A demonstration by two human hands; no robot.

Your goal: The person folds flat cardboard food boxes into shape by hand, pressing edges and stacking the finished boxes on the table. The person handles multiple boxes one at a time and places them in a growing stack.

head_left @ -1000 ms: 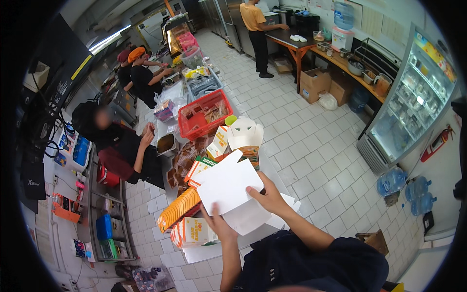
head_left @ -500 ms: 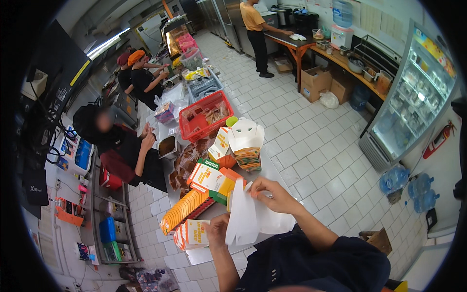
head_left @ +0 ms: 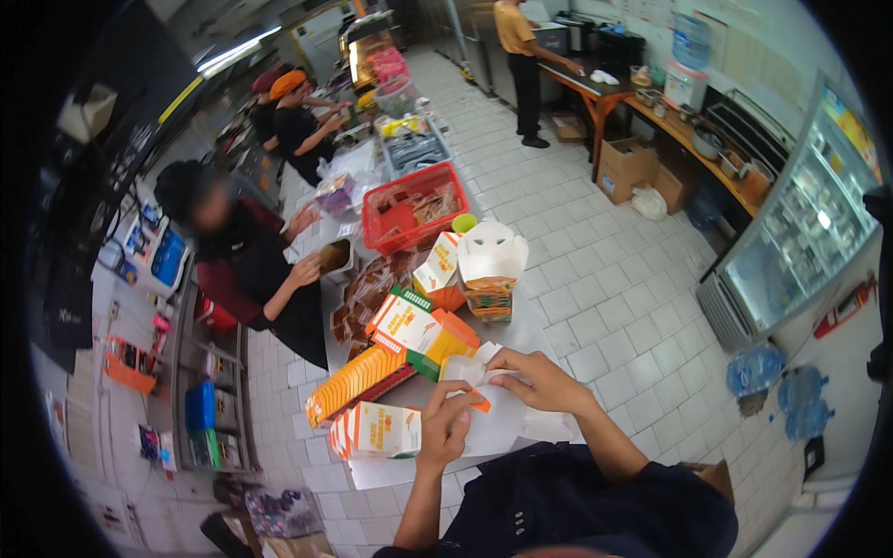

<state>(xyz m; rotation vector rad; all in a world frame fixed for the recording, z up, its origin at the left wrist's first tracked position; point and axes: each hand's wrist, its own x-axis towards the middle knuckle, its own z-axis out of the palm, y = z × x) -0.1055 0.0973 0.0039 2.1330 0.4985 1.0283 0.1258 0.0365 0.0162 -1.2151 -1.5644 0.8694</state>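
My left hand [head_left: 445,428] and my right hand [head_left: 539,381] pinch the upper edges of a cardboard food box [head_left: 468,370] close in front of me. Its white inside shows, along with a small orange part by the left fingers; the rest is partly hidden by my hands. Just beyond lies a white, orange and green printed carton [head_left: 409,325]. To the left, a long row of nested orange cartons [head_left: 358,381] lies slanted, with another nested stack of printed cartons [head_left: 386,430] nearer me. Farther off stands an upright stack of white-lined boxes [head_left: 493,270].
Brown packets [head_left: 367,307] and a red basket [head_left: 374,223] occupy the table's far part. Across the left edge, a co-worker [head_left: 246,242] holds a metal container [head_left: 337,257] of brown contents. A glass-door fridge [head_left: 791,214] and water bottles [head_left: 755,370] stand at right.
The white box has gone from tall, spread panels to a lower, more closed shape, and my hands have come closer together. The co-worker has taken hold of the metal container. The view has shifted slightly.
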